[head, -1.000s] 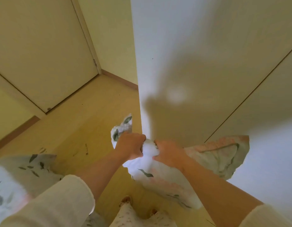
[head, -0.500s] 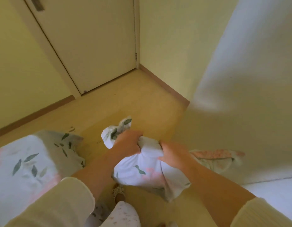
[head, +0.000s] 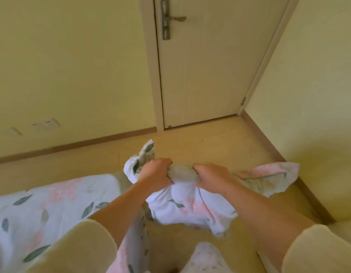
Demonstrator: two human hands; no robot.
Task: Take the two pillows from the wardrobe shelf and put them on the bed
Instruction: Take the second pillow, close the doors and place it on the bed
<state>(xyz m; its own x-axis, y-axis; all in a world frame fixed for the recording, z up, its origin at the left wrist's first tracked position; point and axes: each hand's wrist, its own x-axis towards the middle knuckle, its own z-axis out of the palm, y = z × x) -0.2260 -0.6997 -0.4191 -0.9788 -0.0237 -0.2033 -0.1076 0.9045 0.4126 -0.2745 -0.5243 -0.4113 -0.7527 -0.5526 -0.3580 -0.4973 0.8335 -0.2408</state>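
Above the yellowish wooden floor [head: 220, 150], the left hand [head: 155, 174] and right hand [head: 212, 179] are gripping, fingers clamped, a white leaf-and-pink-flower print pillow [head: 190, 207], seemingly beside the matching-covered bed [head: 42, 209]; a closed cream door [head: 210, 66] is standing ahead.

We are in a bedroom of a home. A bed [head: 52, 203] with leaf-and-blossom printed bedding fills the lower left. Ahead stands a closed cream door [head: 210, 66] with a metal lever handle [head: 171, 19]. Pale yellow walls [head: 72, 66] meet a light wooden floor [head: 210, 146] along a brown skirting board [head: 82, 143], with wall sockets [head: 45, 123] set low on the left.
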